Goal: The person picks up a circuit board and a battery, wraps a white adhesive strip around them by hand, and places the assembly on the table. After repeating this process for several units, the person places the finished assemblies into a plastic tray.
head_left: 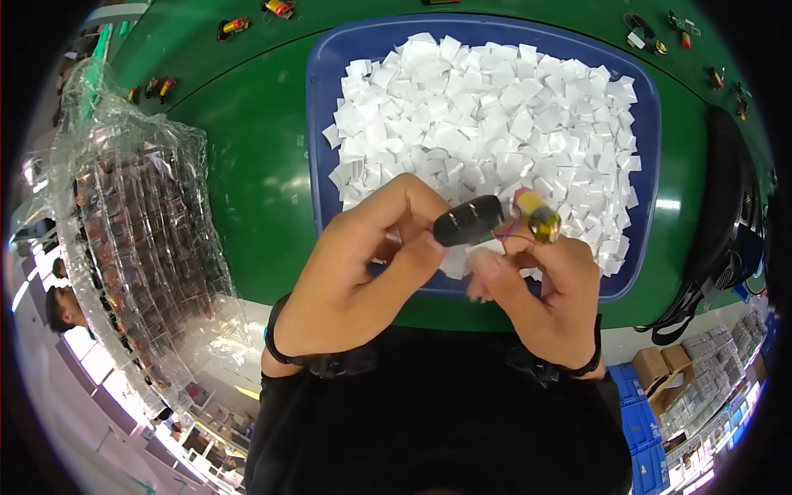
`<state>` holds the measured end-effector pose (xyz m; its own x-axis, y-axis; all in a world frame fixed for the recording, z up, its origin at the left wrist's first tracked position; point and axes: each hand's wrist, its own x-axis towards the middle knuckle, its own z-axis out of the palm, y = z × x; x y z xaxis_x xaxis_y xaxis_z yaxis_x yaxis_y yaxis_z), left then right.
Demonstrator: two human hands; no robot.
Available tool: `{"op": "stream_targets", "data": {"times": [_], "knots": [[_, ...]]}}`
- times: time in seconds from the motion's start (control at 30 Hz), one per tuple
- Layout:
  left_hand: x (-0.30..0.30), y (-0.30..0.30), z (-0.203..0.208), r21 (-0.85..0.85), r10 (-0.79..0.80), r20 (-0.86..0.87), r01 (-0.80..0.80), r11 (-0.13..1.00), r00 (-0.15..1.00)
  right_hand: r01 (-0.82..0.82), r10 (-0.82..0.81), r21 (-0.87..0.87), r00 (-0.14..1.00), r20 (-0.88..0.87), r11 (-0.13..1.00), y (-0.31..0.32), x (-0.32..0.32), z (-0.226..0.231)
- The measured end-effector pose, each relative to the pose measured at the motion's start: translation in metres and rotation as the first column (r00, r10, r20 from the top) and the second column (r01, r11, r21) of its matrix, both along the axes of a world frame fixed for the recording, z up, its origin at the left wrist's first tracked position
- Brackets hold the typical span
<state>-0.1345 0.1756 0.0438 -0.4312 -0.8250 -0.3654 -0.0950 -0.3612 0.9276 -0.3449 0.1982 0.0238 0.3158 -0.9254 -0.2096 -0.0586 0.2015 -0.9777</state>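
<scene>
Above the tray, my left hand (363,272) pinches a glossy black oval plastic part (469,221) with short light marks along it, between thumb and forefinger. Thin red and blue wires (501,237) run from this part to a small yellow-and-red cylinder (536,216) with a shiny end. That cylinder sits at the bent fingers of my right hand (551,285), which is closed around it and its wires. My right thumb tip is blurred, so its exact contact is hard to make out. Below both hands, a blue tray (320,124) holds a heap of small white paper-like squares (495,115).
A clear plastic-wrapped stack of compartmented trays (140,239) stands at the left. Several small wired parts (235,26) lie along the green table's (264,157) far side. A black bag (714,206) lies at the right, above blue crates (642,421) and cardboard boxes (660,369).
</scene>
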Motion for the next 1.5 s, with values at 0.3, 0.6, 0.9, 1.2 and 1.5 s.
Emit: {"op": "stream_targets", "data": {"times": [0.3,0.6,0.9,1.2,1.5], "knots": [[-0.004,0.000,0.003,0.162,0.012,-0.105,0.005,0.987,0.994,-0.243,0.141,-0.329,0.941,-0.306,0.913,-0.005,-0.011,-0.001],[-0.004,0.001,0.003,0.338,0.092,-0.091,-0.056,0.939,0.992,-0.215,-0.256,-0.840,0.889,-0.380,0.498,-0.003,-0.012,-0.015],[-0.008,0.010,0.000,0.335,0.103,-0.082,-0.070,0.940,0.991,-0.255,-0.229,-0.791,0.868,-0.441,0.556,-0.003,-0.015,-0.015],[-0.016,0.023,-0.001,-0.207,0.082,0.372,-0.004,0.978,0.925,0.154,-0.216,-0.263,0.950,-0.224,0.952,0.001,-0.019,0.001],[-0.010,0.019,-0.007,-0.290,-0.043,0.233,0.111,0.950,0.972,-0.010,-0.004,-0.155,0.996,-0.088,0.988,-0.009,-0.012,0.012]]}}
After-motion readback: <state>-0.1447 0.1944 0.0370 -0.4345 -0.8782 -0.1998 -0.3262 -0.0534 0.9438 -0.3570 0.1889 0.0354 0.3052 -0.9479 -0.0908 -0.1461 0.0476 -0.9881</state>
